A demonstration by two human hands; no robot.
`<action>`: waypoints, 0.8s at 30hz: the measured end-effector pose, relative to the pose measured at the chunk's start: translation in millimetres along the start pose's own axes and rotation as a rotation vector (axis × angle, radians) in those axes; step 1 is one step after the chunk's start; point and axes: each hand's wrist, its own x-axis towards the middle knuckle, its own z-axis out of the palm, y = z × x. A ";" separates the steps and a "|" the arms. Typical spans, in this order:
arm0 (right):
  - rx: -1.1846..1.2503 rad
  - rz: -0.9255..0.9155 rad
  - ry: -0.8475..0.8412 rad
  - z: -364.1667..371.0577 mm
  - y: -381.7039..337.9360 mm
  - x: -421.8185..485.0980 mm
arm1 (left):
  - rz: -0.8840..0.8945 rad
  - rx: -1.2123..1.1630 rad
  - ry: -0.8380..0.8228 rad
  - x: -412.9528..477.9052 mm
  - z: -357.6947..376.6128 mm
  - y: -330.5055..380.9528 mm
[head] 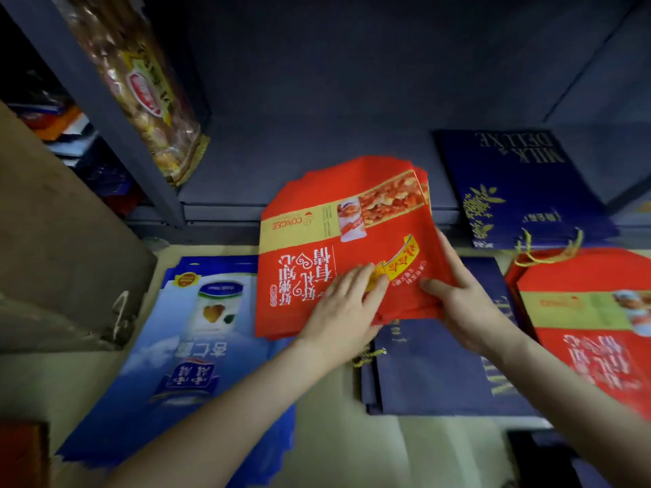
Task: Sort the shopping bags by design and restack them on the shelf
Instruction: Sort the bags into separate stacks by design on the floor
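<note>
Now the red bags (338, 248) hang half over the shelf (317, 160) edge. The right hand (458, 297) pinches their side; the left hand (343, 308) rests on top, fingers flat. Slide them in slowly, edges even, beside the navy bags (521, 184).

shelf (317, 163): navy MILK DELUXE bags (521, 184) at right | pale surface below (327, 434): blue bags (183, 346), navy stack (429, 375), red stack (591, 339)

A clear-wrapped snack packet (141, 89) stands tilted at upper left, a brown cardboard box (60, 248) below it.
</note>
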 end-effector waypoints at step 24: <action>-0.407 -0.006 0.302 -54.6 33.6 -111.0 | -0.628 -1.094 -0.028 -0.4 1.9 80.3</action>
